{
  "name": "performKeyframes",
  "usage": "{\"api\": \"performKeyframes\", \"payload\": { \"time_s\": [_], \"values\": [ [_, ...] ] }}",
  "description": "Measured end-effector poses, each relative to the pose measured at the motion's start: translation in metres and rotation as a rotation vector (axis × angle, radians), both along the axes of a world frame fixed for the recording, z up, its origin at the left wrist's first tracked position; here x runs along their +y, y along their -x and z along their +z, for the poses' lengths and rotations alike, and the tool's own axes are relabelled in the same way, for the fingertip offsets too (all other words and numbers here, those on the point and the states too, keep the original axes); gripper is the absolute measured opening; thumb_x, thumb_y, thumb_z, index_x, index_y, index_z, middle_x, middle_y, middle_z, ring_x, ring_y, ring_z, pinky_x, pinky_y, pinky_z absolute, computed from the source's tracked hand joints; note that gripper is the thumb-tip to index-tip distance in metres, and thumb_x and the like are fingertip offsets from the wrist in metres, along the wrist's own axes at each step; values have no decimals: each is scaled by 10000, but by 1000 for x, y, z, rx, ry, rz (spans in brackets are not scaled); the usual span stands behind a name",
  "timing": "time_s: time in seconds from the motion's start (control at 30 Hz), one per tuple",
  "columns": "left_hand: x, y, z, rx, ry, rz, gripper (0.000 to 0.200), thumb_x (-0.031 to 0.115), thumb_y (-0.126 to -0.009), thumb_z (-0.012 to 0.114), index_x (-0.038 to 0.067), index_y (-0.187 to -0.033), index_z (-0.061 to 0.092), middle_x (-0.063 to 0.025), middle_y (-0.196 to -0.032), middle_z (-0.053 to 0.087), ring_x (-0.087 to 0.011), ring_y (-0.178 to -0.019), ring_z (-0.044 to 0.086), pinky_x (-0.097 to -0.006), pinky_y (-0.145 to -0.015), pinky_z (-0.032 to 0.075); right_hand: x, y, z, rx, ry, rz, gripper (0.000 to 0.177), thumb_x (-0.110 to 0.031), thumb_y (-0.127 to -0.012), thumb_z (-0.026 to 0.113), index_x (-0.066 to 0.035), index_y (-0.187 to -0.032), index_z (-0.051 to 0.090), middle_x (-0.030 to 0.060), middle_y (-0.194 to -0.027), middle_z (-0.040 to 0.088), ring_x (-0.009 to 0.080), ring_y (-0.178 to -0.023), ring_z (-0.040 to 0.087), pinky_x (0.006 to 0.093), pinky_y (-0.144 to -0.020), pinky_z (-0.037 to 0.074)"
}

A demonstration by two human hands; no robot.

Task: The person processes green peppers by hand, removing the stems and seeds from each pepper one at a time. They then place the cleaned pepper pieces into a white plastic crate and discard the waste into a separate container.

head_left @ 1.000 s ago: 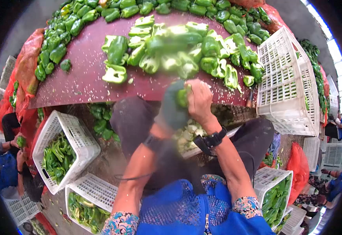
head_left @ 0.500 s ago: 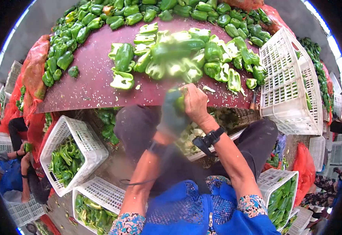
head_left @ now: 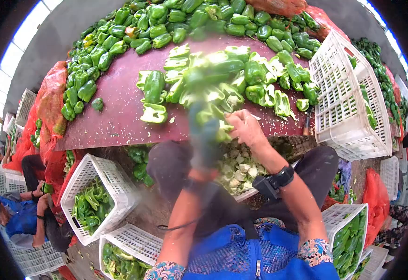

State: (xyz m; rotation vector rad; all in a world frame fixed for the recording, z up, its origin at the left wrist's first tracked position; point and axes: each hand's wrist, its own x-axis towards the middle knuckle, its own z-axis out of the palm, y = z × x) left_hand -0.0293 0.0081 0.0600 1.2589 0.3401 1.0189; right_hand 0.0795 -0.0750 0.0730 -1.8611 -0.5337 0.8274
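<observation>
My left hand (head_left: 205, 140), in a dark glove and smeared by a blurred patch of the view, is closed on a cut-open green bell pepper (head_left: 220, 125) at the table's near edge. Its fingers show poorly. From the other side, my right hand (head_left: 247, 128), bare, has its fingers bent and pressed to the pepper's cut edge. Just beyond both hands lie several halved bell peppers (head_left: 155, 113) on the dark red tabletop (head_left: 120, 112). Below my hands, pale pepper cores (head_left: 241, 175) fill a container between my knees.
Whole bell peppers (head_left: 166, 28) are heaped along the table's far side. A white crate (head_left: 339, 93) leans at the right edge, beside a wooden-handled tool (head_left: 306, 126). Crates of green peppers (head_left: 89, 205) stand at left and right. Another person (head_left: 24, 210) sits at far left.
The pepper now shows its cut inside between my hands. My right hand has shifted right and slightly down, its fingers now bent at the pepper's edge. The view has tilted slightly.
</observation>
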Motion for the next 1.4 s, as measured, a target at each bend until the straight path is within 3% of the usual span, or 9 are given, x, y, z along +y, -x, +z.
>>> {"api": "performKeyframes", "payload": {
  "time_s": [0.07, 0.27, 0.4, 0.53, 0.77, 1.0, 1.1, 1.3, 1.4],
  "values": [
    [-4, 4, 11, 72, -75, -28, 572, 284, -918, 566, -5, -1392, 428, -120, -1316, 523, -219, -1193, 511, -352, -1052, 410, -8, -8, -6, -112, 16, 325, 470, -417, -960, 555, -33, -1225, 510, 95, -998, 595, 159, -850, 618, 321, -668, 568],
    [6, 5, -1, 145, -359, -133, 573, 158, -818, 690, 46, -1352, 513, -130, -1319, 524, -262, -1230, 496, -378, -1047, 395, -16, 2, 21, 752, 48, 134, 459, -430, -892, 601, -71, -1176, 557, 95, -1058, 624, 231, -973, 637, 385, -794, 552],
    [9, 7, -5, 181, -657, -104, 586, 212, -816, 723, 34, -1338, 524, -175, -1278, 543, -323, -1187, 528, -399, -1011, 425, -34, -1, -3, -359, -126, 694, 384, -395, -934, 536, -112, -1194, 548, 78, -1098, 625, 235, -1032, 616, 494, -820, 529],
    [8, 5, -8, 253, -759, -70, 573, 243, -808, 675, -10, -1302, 536, -172, -1232, 553, -298, -1138, 548, -389, -1005, 431, -4, 11, -97, 538, -347, 233, 358, -388, -983, 431, -141, -1215, 544, 60, -1126, 631, 247, -1059, 610, 496, -871, 509],
    [9, 7, -13, 314, -941, -97, 579, 191, -780, 722, 2, -1297, 543, -165, -1231, 564, -292, -1137, 553, -389, -1000, 435, -7, 23, -90, 1504, -767, 253, 314, -176, -1000, 468, -92, -1296, 528, 83, -1277, 578, 244, -1163, 558, 431, -1037, 446],
    [-20, 12, -26, 464, -579, -166, 589, 182, -790, 734, 19, -1319, 532, -165, -1195, 599, -297, -1084, 603, -376, -944, 483, -30, 35, -106, 1023, -793, 139, 325, -194, -982, 509, -75, -1283, 537, 97, -1255, 590, 257, -1155, 562, 437, -1030, 450],
    [-20, 3, -39, 388, -779, -78, 598, 300, -831, 741, 38, -1327, 535, -115, -1144, 623, -250, -1015, 623, -364, -898, 505, -33, 34, -111, 1364, -795, -130, 330, -208, -970, 535, -67, -1269, 545, 100, -1231, 604, 267, -1134, 572, 440, -1018, 456],
    [-24, -16, -36, 194, 273, 69, 330, 219, -967, 578, 56, -1254, 566, -32, -1112, 599, -160, -960, 607, -330, -868, 516, -25, 22, -86, 1035, -611, -56, 358, -166, -800, 590, -42, -1135, 583, 71, -929, 637, 182, -884, 612, 332, -769, 521],
    [21, -19, -100, 290, -509, 256, 263, 242, -1028, 421, 49, -1109, 582, -26, -1022, 595, -125, -903, 603, -294, -817, 530, -24, 19, -43, 796, -529, -125, 522, -142, -748, 578, -52, -1259, 521, 62, -972, 624, 167, -815, 596, 305, -663, 496]
  ]
}}
